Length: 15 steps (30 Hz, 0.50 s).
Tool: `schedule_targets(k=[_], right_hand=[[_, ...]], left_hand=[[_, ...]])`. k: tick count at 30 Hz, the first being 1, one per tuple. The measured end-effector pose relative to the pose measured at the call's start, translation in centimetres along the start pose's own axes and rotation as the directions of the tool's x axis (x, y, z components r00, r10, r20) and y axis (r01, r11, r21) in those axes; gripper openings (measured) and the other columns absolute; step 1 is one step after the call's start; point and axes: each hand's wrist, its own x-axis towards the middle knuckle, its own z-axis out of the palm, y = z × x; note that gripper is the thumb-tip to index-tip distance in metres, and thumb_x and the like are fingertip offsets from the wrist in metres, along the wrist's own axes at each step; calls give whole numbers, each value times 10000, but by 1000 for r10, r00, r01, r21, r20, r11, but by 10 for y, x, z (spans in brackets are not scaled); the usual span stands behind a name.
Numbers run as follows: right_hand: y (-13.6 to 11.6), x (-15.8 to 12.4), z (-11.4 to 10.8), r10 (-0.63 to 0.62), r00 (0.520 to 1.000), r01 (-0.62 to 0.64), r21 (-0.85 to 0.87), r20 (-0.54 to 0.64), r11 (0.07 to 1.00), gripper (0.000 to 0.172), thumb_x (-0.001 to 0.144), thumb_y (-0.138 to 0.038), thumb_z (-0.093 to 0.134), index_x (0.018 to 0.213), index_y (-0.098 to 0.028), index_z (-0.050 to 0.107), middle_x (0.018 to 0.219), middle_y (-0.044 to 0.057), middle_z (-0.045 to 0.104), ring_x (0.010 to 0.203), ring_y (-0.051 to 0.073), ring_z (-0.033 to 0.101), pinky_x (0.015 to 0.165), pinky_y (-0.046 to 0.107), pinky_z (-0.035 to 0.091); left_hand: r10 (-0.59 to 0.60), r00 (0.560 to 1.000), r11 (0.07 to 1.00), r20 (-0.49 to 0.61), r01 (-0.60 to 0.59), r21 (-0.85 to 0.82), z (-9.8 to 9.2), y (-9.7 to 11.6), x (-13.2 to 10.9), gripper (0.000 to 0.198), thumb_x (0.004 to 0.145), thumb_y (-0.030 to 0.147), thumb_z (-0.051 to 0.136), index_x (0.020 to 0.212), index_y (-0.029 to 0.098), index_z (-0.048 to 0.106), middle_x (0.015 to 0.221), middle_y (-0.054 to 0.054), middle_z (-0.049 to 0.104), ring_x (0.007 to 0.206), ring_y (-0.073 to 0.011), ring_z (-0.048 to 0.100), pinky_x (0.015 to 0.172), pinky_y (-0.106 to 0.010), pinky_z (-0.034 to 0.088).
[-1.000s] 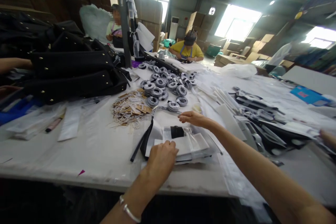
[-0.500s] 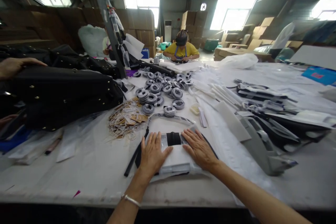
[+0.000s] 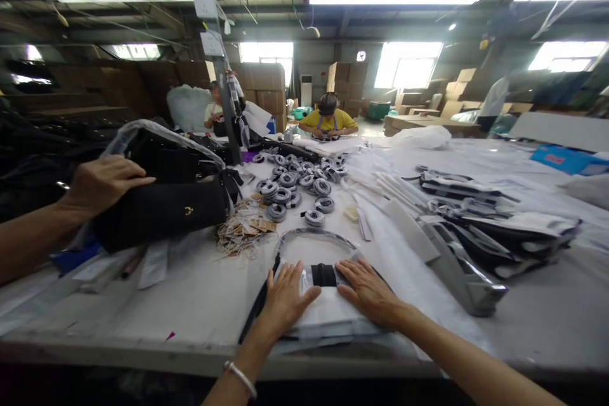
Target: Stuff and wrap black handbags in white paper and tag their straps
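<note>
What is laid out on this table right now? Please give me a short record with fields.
Left hand: flat, palm down on the white packet
Right hand: flat on the same packet
Packet: black band at its far end, lies near the table edge
Behind it: paper tags, grey rolls
Far left: another person's hand on a black bag

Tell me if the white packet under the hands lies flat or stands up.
Flat: the white packet lies on the table, left hand and right hand spread palm down on it.
</note>
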Motion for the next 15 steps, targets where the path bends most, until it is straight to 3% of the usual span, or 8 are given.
schedule_targets(k=[4, 7, 11, 15], right_hand=[[-2, -2, -24, 41, 993, -47, 49, 107, 998, 535, 961, -474, 474, 1407, -188, 543, 1451, 143, 522, 1366, 319, 452, 1178, 556, 260], [-10, 16, -49, 49, 994, -58, 84, 103, 995, 487, 923, -480, 518, 1314, -212, 633, 1379, 131, 594, 1294, 333, 522, 1120, 519, 361], [-37, 56, -60, 45, 994, -58, 138, 98, 989, 425, 909, -441, 529, 1249, -231, 675, 1310, 101, 648, 1211, 304, 589, 1060, 442, 426], [-64, 99, -37, -19, 978, -5, 116, 207, 993, 377, 871, -362, 570, 1201, -241, 705, 1250, 92, 685, 1155, 287, 619, 1002, 384, 448]], left_hand=[[-63, 995, 969, -82, 41, -244, -34, -31, 8, 404, 977, 333, 424, 1318, 193, 588, 1400, -78, 585, 1311, -176, 522, 1117, -305, 375], [-212, 972, 946, -105, 177, -271, -52, -67, 24, 385, 959, 209, 363, 1230, 147, 629, 1303, -105, 649, 1222, -185, 585, 1065, -309, 412], [-293, 956, 916, -25, 273, -292, -39, -89, 37, 333, 945, 281, 432, 1160, 171, 660, 1176, -89, 711, 1067, -198, 661, 921, -288, 482], [-290, 957, 909, 28, 285, -306, -13, -73, 44, 294, 940, 333, 481, 1104, 184, 675, 1099, -92, 729, 1010, -203, 675, 847, -268, 477]])
